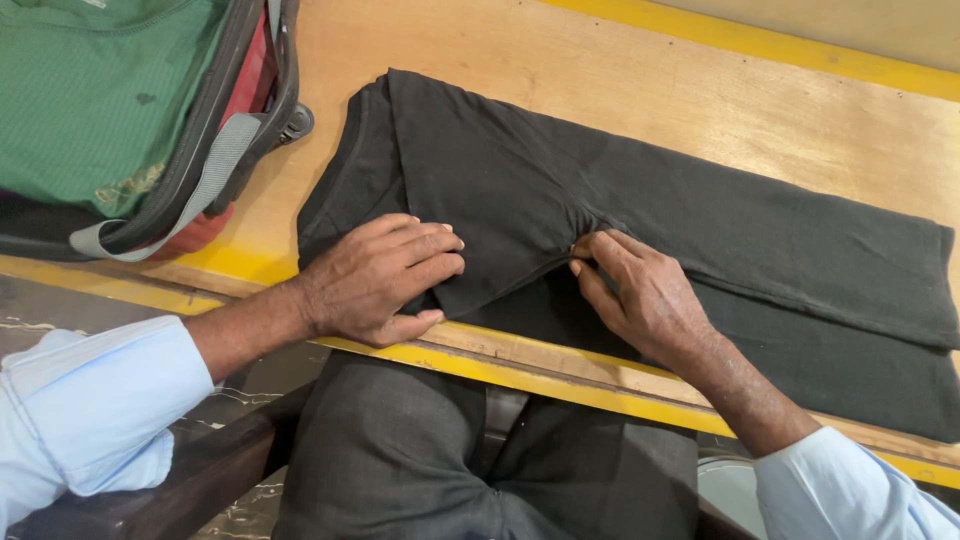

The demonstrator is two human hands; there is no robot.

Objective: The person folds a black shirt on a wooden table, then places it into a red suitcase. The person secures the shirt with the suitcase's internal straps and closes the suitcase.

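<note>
A pair of black trousers [640, 200] lies folded lengthwise on a wooden table [560, 60], legs running to the right. My left hand [375, 280] rests flat on the waist end, fingers spread, pressing the cloth down. My right hand [640, 295] pinches a fold of the black fabric near the crotch seam between thumb and fingertips. Both my sleeves are light blue.
An open suitcase [215, 150] with a green garment [95, 95] inside sits at the table's upper left, its grey strap hanging out. Yellow bands edge the table [500, 355] near me and along the far side. My grey-trousered lap is below the edge.
</note>
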